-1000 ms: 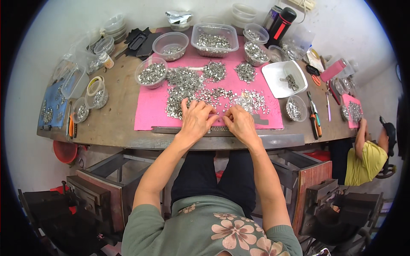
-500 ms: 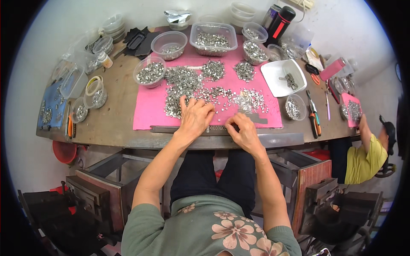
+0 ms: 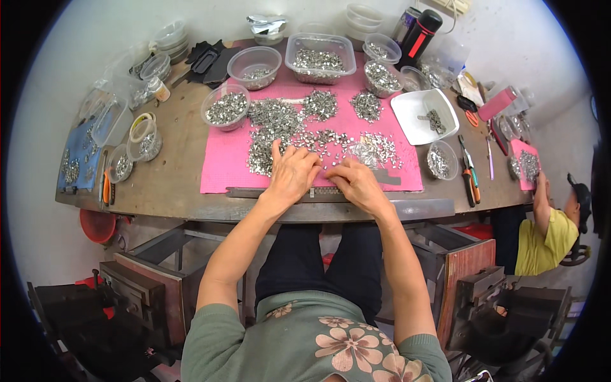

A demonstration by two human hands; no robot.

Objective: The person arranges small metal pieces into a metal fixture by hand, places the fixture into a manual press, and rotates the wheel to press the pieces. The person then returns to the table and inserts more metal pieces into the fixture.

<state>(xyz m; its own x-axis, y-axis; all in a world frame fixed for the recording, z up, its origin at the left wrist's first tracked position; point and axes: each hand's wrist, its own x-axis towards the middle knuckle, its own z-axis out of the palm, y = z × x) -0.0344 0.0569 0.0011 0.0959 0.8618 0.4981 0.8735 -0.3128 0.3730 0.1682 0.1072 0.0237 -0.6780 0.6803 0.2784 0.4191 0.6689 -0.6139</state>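
My left hand (image 3: 294,172) is over the pink mat (image 3: 219,167), its thumb and forefinger pinched together and its outermost finger stretched toward the heap of small silver metal pieces (image 3: 275,121). Close to its right, my right hand (image 3: 359,184) has thumb and forefinger together, just above a long dark slotted metal bar (image 3: 248,192) at the mat's near edge. Whatever either pinch holds is too small to make out. A row of small pieces (image 3: 323,191) sits in the bar between my hands. Loose silver pieces (image 3: 328,139) lie scattered beyond my fingertips.
Clear tubs of metal pieces (image 3: 226,109) line the mat's far side. A white tray (image 3: 407,102) stands at the right, near orange-handled pliers (image 3: 471,184). A tall black flask (image 3: 420,38) is at the back. Another person in a yellow shirt (image 3: 541,248) works at the far right.
My right hand has moved slightly up and left, its fingertips closer to my left hand's. The left hand stays nearly in place. The person at the right leans further forward.
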